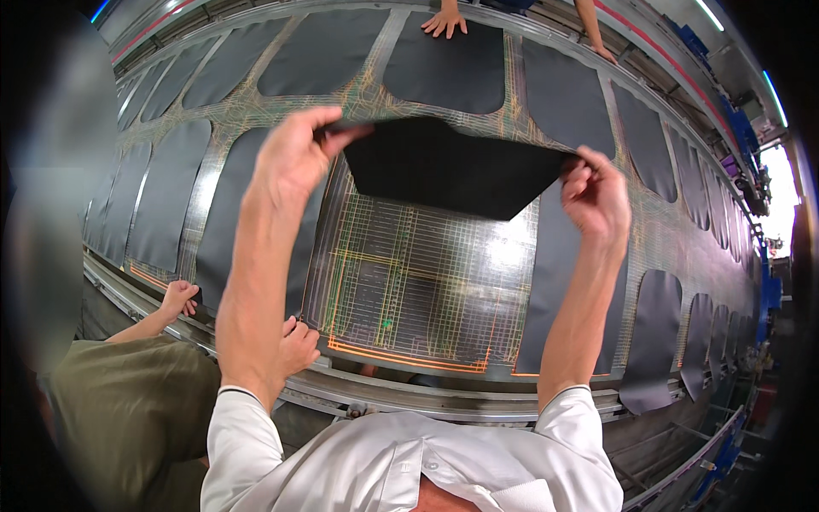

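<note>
A flexible black sheet is stretched between my two hands above the work table. My left hand pinches its left corner, and my right hand is closed on the right corner. The middle of the upper edge bows, while the lower edge hangs off the surface. Beneath it shows a bare stretch of the table top, covered in a grid of green, yellow and orange lines. On either side of that stretch lie similar black sheets, one on the left and one on the right.
More black sheets lie in rows along the table. A co-worker in an olive shirt stands at the left, hands at the near edge. Across the table another person's hand rests on a sheet. Metal rails run along the near edge.
</note>
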Demonstrator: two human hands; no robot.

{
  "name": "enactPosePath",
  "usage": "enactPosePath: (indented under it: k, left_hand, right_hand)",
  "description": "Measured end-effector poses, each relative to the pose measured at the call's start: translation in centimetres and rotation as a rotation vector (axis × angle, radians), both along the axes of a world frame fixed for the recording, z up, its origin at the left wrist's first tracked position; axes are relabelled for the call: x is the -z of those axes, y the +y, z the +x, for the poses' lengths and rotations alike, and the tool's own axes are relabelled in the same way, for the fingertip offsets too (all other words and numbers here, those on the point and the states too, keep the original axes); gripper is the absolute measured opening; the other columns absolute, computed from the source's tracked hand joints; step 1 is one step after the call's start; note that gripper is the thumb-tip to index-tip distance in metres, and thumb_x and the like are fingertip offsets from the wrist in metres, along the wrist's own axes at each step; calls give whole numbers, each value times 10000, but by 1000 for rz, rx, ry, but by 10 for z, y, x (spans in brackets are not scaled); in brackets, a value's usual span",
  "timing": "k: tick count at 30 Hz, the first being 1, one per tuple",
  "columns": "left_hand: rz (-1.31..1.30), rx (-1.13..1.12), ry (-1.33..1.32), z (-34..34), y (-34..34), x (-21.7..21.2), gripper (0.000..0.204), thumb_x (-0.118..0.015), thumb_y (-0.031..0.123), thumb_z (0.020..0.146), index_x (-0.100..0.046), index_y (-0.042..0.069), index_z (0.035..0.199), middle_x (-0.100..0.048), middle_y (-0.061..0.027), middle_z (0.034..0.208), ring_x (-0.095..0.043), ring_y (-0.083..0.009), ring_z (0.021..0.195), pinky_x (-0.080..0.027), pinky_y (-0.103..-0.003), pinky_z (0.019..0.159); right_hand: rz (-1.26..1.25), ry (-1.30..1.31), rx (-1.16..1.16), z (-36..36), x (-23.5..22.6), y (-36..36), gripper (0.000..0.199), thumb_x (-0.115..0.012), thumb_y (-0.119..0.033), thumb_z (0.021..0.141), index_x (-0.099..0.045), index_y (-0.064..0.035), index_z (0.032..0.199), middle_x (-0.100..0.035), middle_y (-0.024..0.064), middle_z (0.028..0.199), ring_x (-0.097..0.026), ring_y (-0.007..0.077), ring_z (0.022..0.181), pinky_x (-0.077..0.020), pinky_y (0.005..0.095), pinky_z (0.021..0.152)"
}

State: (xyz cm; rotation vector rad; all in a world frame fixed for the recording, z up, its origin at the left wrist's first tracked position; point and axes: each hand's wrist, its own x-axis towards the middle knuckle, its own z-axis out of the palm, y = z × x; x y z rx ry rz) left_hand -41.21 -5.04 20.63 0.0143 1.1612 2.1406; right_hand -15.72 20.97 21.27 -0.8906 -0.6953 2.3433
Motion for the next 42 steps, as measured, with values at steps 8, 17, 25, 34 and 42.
enactPosePath:
  k: [8, 17, 25, 34, 42]
  left_hand:
    - [24, -50, 86, -27, 33, -65, 89, -550, -79, 875, -579, -103, 956, -605, -157, 970, -681, -321, 914, -620, -444, 868]
    - [157, -56, 605, -5, -14, -175, 127, -598, 96, 924, -648, -21, 929, -665, -84, 897, -705, -247, 829, -615, -374, 794]
    - [-261, 92, 510, 54, -69, -26, 184, -616, 237, 966, -609, 100, 843, -630, 7, 856, -645, -131, 726, -605, -337, 679]
    - [-670, 195, 39, 121, -145, 156, 233, -560, 191, 1004, -620, 11, 867, -662, -65, 818, -677, -194, 643, -578, -284, 562]
    - [-789, 178, -19, 141, -170, 186, 209, -626, 196, 968, -610, -7, 919, -634, -78, 806, -697, -234, 652, -584, -300, 549]
  right_hand:
    - [618, 218, 122, -29, -96, 52, 53, -550, -15, 879, -562, 19, 841, -608, 121, 809, -606, 213, 662, -538, 315, 554]
    - [785, 271, 16, 3, -178, 45, 155, -670, -39, 867, -643, 64, 979, -682, 203, 906, -683, 244, 775, -603, 285, 666]
    - [490, 28, -88, 59, -10, -38, 150, -662, -80, 909, -561, -76, 799, -531, -14, 662, -490, 52, 458, -604, 285, 639]
    - [191, -550, -109, 117, 142, -148, 152, -682, -8, 856, -544, -38, 915, -612, 68, 744, -673, 218, 595, -592, 308, 550]
    - [110, -524, -66, 144, 176, -172, 169, -706, 4, 853, -554, -62, 884, -479, -63, 616, -633, 132, 552, -612, 295, 548]
